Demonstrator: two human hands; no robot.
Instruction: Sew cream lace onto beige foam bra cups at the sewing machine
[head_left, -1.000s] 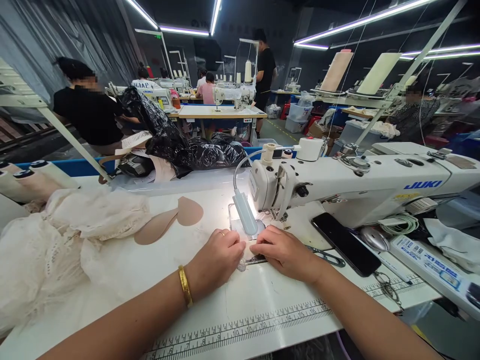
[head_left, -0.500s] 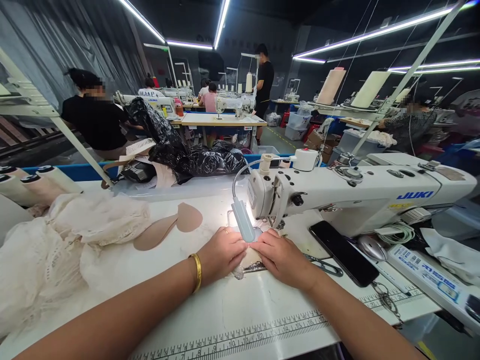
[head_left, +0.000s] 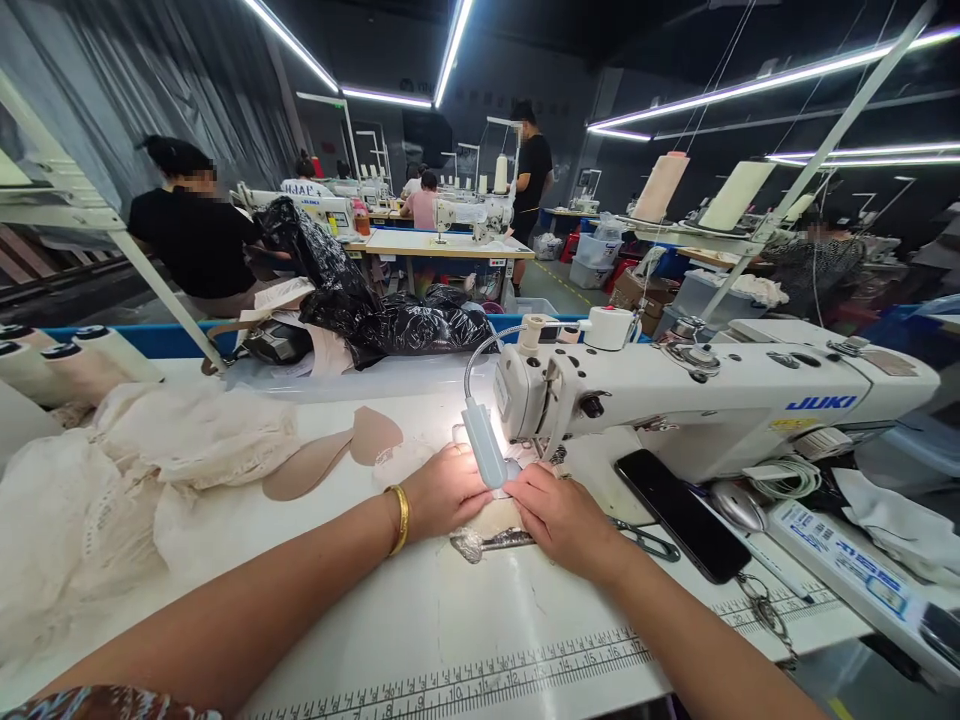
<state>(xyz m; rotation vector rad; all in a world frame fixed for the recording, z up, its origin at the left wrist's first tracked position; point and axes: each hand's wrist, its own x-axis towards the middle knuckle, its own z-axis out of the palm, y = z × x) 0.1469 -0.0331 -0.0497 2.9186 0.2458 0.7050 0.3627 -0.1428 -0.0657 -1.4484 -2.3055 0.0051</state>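
Note:
My left hand (head_left: 444, 490), a gold bangle at its wrist, has its fingers closed on a pale piece of fabric (head_left: 495, 517) beneath the sewing machine's head. My right hand (head_left: 564, 515) pinches the same fabric from the other side, its fingertips close to the left ones. A small grey lamp (head_left: 484, 445) on a bent metal neck lights the spot and hides part of the fabric and fingertips. The white sewing machine (head_left: 720, 385) stands just beyond my hands. Sheer white material (head_left: 397, 462) shows beside my left hand.
Cream lace fabric (head_left: 97, 500) and beige pads (head_left: 319, 465) lie left. A black phone (head_left: 682, 515), small scissors (head_left: 649, 540) and a long white box (head_left: 862, 575) lie right. Black plastic bags (head_left: 405, 325) sit behind. A printed ruler (head_left: 480, 690) runs along the front edge.
My left hand has shifted slightly, its fingers drawing a little apart from the right hand's, and more of the pale fabric shows. The camera view has moved a little.

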